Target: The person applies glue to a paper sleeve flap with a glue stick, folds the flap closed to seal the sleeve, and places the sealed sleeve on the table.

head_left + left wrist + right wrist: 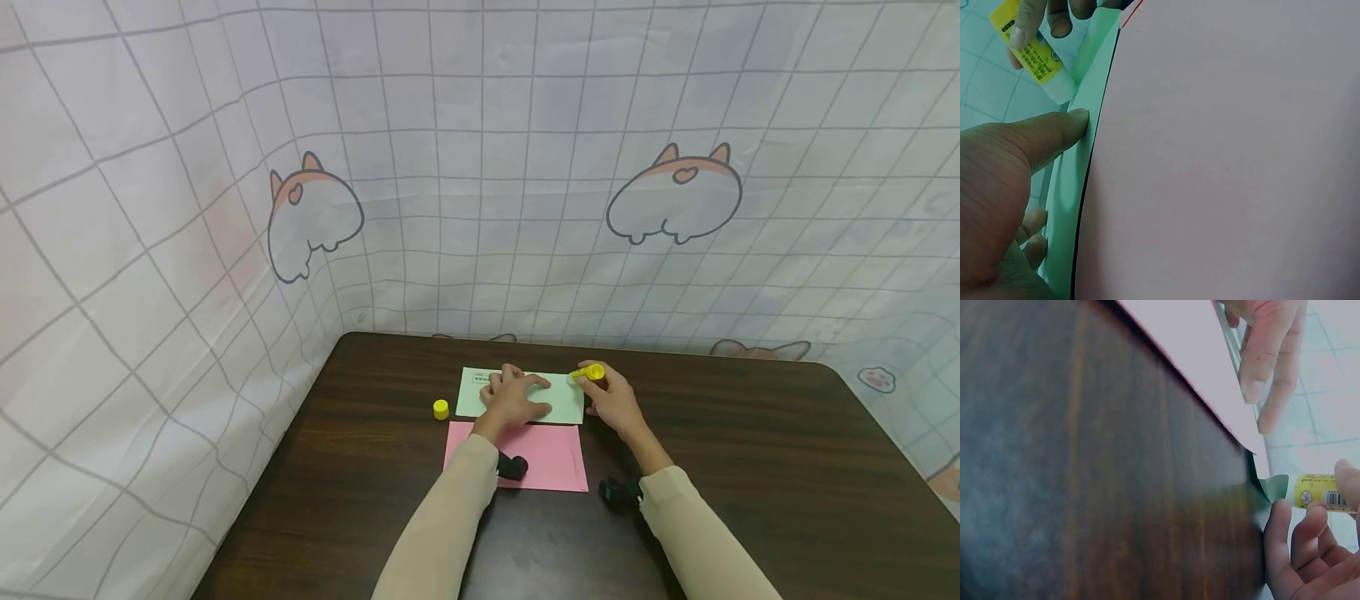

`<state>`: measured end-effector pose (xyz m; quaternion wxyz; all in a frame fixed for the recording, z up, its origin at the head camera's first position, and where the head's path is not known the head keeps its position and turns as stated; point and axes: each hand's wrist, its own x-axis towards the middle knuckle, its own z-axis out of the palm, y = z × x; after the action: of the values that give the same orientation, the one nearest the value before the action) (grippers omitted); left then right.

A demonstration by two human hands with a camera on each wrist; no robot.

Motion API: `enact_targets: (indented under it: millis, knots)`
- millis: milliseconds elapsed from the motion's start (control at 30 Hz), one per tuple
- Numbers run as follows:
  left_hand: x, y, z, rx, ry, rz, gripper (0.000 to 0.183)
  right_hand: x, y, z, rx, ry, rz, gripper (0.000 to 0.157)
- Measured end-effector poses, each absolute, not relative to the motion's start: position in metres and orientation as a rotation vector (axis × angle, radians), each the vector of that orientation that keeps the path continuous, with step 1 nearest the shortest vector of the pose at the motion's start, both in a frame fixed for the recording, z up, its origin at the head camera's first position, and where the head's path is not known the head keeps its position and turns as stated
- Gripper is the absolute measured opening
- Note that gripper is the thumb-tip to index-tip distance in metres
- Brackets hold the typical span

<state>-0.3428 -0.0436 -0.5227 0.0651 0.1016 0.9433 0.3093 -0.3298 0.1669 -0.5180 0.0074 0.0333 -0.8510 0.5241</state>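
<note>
A pale green envelope [566, 407] lies toward the far side of the table, printing at its upper left. My left hand [513, 402] presses on it with spread fingers. In my right hand [618, 407] I grip a yellow glue stick [595, 372], its white end at the envelope's upper right corner. The left wrist view shows the glue stick [1038, 62] tilted, white end against the green paper, close to my left thumb [1054, 134]. In the right wrist view a corner of the green envelope [1275, 487] curls up beside the glue stick [1319, 492].
A pink envelope [551, 458] lies just nearer than the green one, under my left forearm. A yellow cap [441, 409] stands left of the envelopes on the dark wooden table [360, 492]. A gridded curtain [487, 208] hangs behind the table.
</note>
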Motion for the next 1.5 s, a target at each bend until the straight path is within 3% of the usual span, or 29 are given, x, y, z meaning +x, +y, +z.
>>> enact_targets:
  millis: [1500]
  knots:
    - [-0.3391,-0.0453,-0.5205,0.326,2.836,0.967,0.041,-0.3303,0.1664,-0.5174,0.034,-2.638,1.703,0.038]
